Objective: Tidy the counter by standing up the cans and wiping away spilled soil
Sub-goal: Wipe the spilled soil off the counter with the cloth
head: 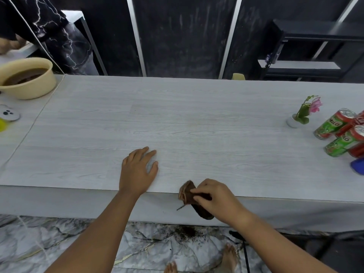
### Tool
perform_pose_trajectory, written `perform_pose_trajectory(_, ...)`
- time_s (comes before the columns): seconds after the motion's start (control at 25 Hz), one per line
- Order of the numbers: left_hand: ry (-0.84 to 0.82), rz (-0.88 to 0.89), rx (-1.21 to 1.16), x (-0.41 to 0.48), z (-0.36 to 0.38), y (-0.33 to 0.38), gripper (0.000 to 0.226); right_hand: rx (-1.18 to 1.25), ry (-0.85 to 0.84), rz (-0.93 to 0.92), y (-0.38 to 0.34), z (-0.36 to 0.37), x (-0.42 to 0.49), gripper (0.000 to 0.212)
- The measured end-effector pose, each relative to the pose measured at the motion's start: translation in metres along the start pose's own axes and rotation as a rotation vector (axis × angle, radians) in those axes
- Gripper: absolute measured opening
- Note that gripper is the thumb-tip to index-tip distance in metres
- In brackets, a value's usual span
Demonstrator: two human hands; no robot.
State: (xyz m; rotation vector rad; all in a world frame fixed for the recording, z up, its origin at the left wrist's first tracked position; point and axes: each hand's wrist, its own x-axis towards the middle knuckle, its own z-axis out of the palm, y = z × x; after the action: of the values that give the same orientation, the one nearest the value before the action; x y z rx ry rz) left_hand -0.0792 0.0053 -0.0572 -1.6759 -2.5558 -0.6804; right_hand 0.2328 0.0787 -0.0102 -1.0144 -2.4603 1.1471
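My right hand [215, 198] grips a brown cloth [188, 194] at the counter's [177, 119] front edge, the cloth hanging partly over the edge. My left hand [137, 168] lies flat on the counter, fingers spread, holding nothing. Dark soil [187, 232] lies scattered on the marble floor just below the cloth. At the far right stand two green Milo cans [332, 124] [342, 141] with red cans [359, 148] beside them, upright but leaning in this wide view.
A small white pot with a pink flower [303, 113] stands left of the cans. A beige bowl of soil [27, 77] sits at the far left, with another person behind it. A blue object [358, 165] is at the right edge. My bare feet show below.
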Motion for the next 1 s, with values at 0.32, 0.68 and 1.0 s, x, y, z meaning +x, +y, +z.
perform_pose_trajectory(0.32,-0.015,-0.009,-0.002,0.0,-0.002,0.001,0.05,0.001,0.503,0.277,0.04,-0.088,0.05,0.024)
perform_pose_trajectory(0.68,-0.008,-0.008,-0.011,0.0,-0.002,0.002,0.05,-0.244,0.322,0.069,0.042,-0.035,0.021,0.031)
perform_pose_trajectory(1.0,0.0,-0.045,-0.051,-0.004,0.001,0.01,0.053,-0.23,0.172,-0.047,0.04,-0.027,-0.004,0.038)
